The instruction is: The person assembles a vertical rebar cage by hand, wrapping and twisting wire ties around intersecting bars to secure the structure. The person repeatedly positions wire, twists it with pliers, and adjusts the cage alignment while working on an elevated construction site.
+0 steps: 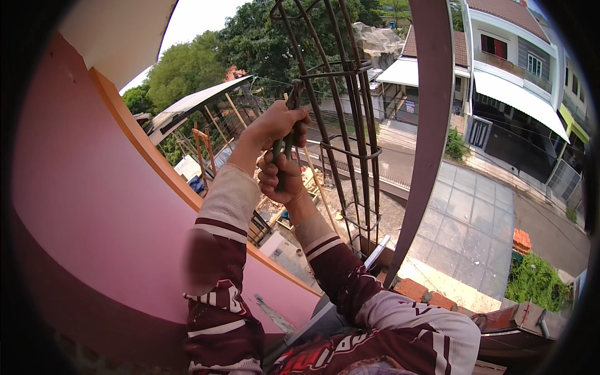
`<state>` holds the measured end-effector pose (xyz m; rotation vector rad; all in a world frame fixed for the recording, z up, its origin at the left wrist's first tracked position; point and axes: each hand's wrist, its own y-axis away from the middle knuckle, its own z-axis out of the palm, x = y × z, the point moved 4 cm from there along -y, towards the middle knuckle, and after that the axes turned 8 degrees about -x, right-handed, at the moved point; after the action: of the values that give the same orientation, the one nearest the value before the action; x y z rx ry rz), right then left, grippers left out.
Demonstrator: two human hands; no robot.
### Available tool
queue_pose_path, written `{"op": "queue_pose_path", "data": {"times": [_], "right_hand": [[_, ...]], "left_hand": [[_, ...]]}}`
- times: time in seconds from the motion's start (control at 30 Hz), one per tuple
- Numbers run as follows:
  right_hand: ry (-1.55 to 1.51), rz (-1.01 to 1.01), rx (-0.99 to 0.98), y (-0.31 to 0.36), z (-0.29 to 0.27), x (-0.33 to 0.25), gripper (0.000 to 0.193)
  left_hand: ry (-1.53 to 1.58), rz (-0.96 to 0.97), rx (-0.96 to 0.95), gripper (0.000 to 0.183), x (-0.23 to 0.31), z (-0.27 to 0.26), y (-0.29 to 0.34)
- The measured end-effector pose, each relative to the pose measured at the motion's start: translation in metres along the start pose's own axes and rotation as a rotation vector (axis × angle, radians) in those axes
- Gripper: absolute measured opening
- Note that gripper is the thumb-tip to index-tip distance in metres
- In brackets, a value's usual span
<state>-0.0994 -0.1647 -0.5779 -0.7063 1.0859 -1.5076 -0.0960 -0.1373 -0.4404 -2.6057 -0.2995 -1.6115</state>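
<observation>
Both my arms reach up and forward in maroon and white sleeves. My left hand (275, 122) is closed around the upper part of a pair of pincers (294, 94). Below it, my right hand (283, 180) grips the green handles. The jaws point upward, at the left side of a tall cage of steel rebar (334, 106); whether they bite on a tie wire there is too small to tell. Long upright bars and square stirrups (351, 156) make up the cage, which rises from beside a ledge.
A curved pink wall (119, 181) with orange trim runs along my left. A dark upright post (431, 119) stands right of the cage. Bricks (409, 289) line the ledge below. Beyond lie a drop to a yard with timber, a paved area (465, 215) and houses.
</observation>
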Motion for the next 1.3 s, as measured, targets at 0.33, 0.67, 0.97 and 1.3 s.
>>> {"op": "queue_pose_path", "data": {"times": [0.33,0.67,0.97,1.3], "right_hand": [[1.621,-0.421,0.8,0.005,0.028,-0.01,0.025],[-0.131,0.04,0.016,0.027,0.006,-0.021,0.052],[1.47,-0.231,0.726,0.022,0.063,-0.033,0.045],[-0.152,0.023,-0.102,0.026,0.046,-0.022,0.042]], "left_hand": [[-0.727,0.05,0.756,0.037,-0.01,0.02,-0.012],[-0.127,-0.015,0.085,0.033,-0.001,0.014,-0.001],[-0.647,0.072,0.607,0.037,-0.024,0.009,-0.029],[-0.153,-0.068,0.065,0.053,0.006,0.003,0.014]]}}
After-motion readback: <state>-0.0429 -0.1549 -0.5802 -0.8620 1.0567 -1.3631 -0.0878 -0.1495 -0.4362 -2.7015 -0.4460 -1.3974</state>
